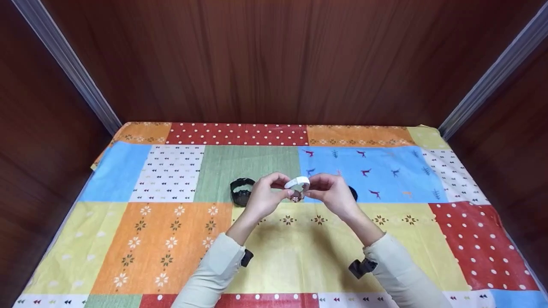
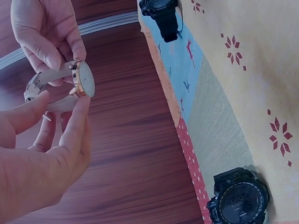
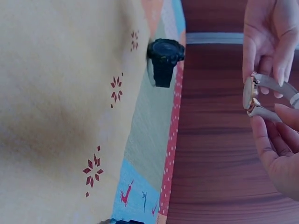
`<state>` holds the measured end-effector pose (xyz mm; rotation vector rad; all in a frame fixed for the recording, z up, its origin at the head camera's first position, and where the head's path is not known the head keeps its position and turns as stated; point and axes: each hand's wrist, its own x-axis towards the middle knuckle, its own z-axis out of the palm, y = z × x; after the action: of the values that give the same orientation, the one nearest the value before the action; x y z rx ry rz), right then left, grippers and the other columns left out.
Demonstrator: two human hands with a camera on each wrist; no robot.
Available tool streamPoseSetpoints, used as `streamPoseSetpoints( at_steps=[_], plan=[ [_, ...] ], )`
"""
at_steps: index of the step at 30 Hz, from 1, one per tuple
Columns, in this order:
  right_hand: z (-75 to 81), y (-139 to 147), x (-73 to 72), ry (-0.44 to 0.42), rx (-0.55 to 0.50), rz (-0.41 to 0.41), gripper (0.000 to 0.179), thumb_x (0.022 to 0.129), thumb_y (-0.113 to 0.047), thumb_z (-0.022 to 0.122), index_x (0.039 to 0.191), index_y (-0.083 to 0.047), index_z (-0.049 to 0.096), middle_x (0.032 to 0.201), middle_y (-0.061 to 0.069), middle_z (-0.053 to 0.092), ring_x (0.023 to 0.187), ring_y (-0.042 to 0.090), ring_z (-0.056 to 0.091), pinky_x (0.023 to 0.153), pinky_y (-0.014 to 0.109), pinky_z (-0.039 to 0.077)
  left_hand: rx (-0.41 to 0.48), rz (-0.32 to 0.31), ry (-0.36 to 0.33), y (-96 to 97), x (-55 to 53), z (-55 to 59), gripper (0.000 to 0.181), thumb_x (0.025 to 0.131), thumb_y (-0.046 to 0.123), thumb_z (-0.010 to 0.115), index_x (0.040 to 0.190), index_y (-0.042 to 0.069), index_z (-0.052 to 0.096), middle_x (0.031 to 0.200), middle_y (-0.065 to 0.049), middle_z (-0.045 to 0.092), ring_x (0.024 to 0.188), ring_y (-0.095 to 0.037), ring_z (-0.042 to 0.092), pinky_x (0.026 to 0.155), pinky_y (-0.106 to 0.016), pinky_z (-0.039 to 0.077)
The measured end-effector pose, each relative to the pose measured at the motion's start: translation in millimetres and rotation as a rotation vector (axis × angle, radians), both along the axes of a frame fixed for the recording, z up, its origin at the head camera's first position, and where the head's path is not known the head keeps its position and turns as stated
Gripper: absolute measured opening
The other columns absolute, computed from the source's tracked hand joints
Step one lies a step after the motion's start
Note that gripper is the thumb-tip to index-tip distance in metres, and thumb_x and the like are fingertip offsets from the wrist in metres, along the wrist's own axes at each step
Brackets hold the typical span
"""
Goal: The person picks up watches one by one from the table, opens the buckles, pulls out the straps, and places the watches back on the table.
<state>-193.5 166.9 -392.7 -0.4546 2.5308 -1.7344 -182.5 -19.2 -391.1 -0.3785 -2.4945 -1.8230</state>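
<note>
A wristwatch (image 1: 298,183) with a white strap is held up between both hands over the middle of the table. Its gold-toned case and pale dial (image 2: 86,79) show in the left wrist view, the strap bent round in a loop. My left hand (image 1: 266,196) pinches one side of the watch, thumb and fingers by the case and strap. On the other side, my right hand (image 1: 333,193) pinches the strap near the case. A black digital watch (image 1: 242,194) lies just left of my left hand. Another black watch (image 1: 353,193) is mostly hidden behind my right hand.
A patchwork-print tablecloth (image 1: 171,248) covers the table. Dark wood-grain panels (image 1: 274,64) stand behind it and at both sides, with metal strips at the corners. Dark wrist-camera mounts (image 1: 363,268) stick out from the sleeves.
</note>
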Motion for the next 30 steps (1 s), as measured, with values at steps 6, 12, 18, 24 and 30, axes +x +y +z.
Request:
streamPoseSetpoints(
  at_steps=[6,12,18,24,30],
  plan=[
    [7.7,-1.2,5.5,-0.02,0.001,0.012,0.022,0.078,0.005,0.067,0.099,0.008,0.063,0.093,0.017,0.065,0.084,0.025,0.063,0.072,0.025,0.051,-0.018,0.003,0.026,1.8,2.0,-0.9,0.013,0.078,0.002,0.069,0.09,0.004,0.064,0.09,-0.004,0.065,0.091,-0.023,0.059,0.083,-0.041,0.044],
    [7.1,1.9,2.2,0.005,-0.01,0.043,0.032,0.079,-0.002,0.069,0.109,0.005,0.062,0.102,0.016,0.064,0.089,0.025,0.063,0.076,0.027,0.051,-0.066,0.012,0.035,2.7,2.1,-1.3,0.013,0.078,0.003,0.069,0.09,0.006,0.064,0.089,-0.003,0.065,0.091,-0.022,0.059,0.083,-0.041,0.044],
    [11.4,1.0,3.2,0.042,0.033,0.052,0.023,0.08,-0.004,0.068,0.102,0.002,0.066,0.099,0.013,0.065,0.087,0.021,0.064,0.075,0.028,0.051,-0.068,0.005,0.056,4.5,4.3,0.7,0.013,0.079,0.004,0.068,0.091,0.006,0.064,0.09,-0.004,0.065,0.091,-0.023,0.059,0.081,-0.039,0.045],
    [12.4,0.2,3.8,0.039,0.016,0.053,0.023,0.08,-0.008,0.069,0.101,0.001,0.068,0.098,0.013,0.066,0.086,0.019,0.063,0.075,0.027,0.051,-0.033,-0.029,0.054,7.2,5.5,3.4,0.016,0.084,0.014,0.066,0.098,0.009,0.064,0.095,-0.001,0.064,0.093,-0.017,0.057,0.076,-0.031,0.047],
    [14.9,-0.2,4.9,0.036,0.002,0.062,0.023,0.081,-0.008,0.069,0.101,0.002,0.067,0.099,0.014,0.065,0.087,0.019,0.063,0.076,0.027,0.051,-0.057,-0.02,0.091,9.0,6.6,6.2,0.016,0.084,0.013,0.066,0.099,0.01,0.066,0.095,0.001,0.065,0.091,-0.015,0.057,0.078,-0.032,0.046]
  ],
)
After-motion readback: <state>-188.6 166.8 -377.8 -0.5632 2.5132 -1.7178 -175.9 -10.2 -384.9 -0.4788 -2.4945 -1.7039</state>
